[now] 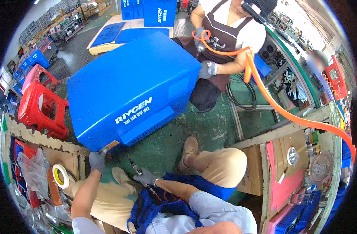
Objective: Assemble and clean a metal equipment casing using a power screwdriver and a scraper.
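Observation:
A large blue metal cabinet with white lettering and a slotted raised panel lies before me. At its near left corner is my left hand, in a grey glove, fingers drawn together beside a small silvery part; what they hold, if anything, is too small to tell. My right hand, also gloved, is closed around a power screwdriver. Its thin bit points up and left toward the cabinet's lower edge; whether the tip touches cannot be made out.
Across the cabinet, a co-worker in a dark apron holds another driver on an orange air hose. Red stools stand at left. A tape roll and plastic bags lie near my left leg; cardboard boxes are at right.

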Demonstrator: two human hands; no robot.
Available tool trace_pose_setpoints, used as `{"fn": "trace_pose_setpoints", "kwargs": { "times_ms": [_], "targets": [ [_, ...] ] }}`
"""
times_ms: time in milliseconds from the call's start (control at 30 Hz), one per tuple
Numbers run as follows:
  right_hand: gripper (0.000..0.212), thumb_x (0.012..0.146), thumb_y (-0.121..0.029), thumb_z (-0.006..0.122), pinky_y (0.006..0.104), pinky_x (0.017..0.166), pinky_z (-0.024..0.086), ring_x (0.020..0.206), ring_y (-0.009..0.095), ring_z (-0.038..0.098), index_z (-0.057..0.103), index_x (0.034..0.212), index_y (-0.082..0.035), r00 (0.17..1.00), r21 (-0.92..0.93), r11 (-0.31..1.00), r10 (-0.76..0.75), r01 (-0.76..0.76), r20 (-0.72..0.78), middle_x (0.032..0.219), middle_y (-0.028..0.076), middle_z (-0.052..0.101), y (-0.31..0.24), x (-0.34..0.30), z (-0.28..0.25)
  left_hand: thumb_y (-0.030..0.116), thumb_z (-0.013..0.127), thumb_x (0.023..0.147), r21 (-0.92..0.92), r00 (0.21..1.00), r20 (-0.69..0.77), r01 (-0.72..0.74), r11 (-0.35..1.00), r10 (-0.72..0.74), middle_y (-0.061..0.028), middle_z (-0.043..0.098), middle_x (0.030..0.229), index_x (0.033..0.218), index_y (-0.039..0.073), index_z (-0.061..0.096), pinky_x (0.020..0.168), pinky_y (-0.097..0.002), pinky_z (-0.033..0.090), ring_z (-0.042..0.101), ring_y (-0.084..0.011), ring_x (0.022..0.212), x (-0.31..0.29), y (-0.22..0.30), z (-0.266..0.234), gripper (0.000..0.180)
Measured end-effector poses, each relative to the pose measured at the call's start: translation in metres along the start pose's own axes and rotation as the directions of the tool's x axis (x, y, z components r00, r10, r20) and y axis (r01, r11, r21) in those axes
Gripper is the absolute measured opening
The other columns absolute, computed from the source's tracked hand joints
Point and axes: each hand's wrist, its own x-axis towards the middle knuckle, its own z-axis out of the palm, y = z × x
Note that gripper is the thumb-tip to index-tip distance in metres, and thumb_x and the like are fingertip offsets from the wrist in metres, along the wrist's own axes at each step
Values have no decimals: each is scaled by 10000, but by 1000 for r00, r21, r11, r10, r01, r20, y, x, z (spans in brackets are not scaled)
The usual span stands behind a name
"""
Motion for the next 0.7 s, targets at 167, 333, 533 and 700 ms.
{"fn": "trace_pose_setpoints", "kwargs": {
  "times_ms": [167, 333, 533, 700],
  "targets": [
    [694, 754, -501, 768, 471, 870, 492, 967, 378, 636, 565, 1152, 29, 1000, 37, 999, -13, 13, -10, 1060, 244, 652, -27, 7, 2, 504, 690, 867, 62, 997, 45, -57, 996, 54, -246, 699, 898, 1070, 28, 693, 712, -500, 491, 661, -443, 844, 27, -5, -9, 517],
    [733, 772, -327, 789, 462, 928, 484, 1047, 392, 622, 453, 1318, 29, 995, 25, 996, 87, -86, -40, 1157, 240, 627, -55, 26, -2, 560, 670, 865, 93, 978, 59, -207, 974, 202, -227, 701, 885, 1041, 46, 709, 714, -499, 512, 671, -422, 833, 58, 16, -18, 546],
    [734, 710, -389, 832, 445, 822, 518, 917, 353, 637, 481, 1218, 7, 978, -19, 980, 195, -197, -70, 1021, 196, 633, -41, 57, 15, 655, 652, 828, 293, 978, 179, 49, 955, -105, -244, 694, 878, 1028, 39, 704, 700, -504, 518, 673, -424, 822, 82, 25, -17, 650],
    [654, 707, -355, 844, 427, 774, 519, 852, 321, 645, 507, 1161, -24, 974, -59, 995, 68, -83, -218, 970, 172, 649, -2, 83, 22, 681, 638, 825, 182, 991, 45, -135, 974, 129, -242, 692, 844, 972, 42, 711, 688, -504, 518, 675, -415, 802, 107, 20, 2, 660]
  ]
}}
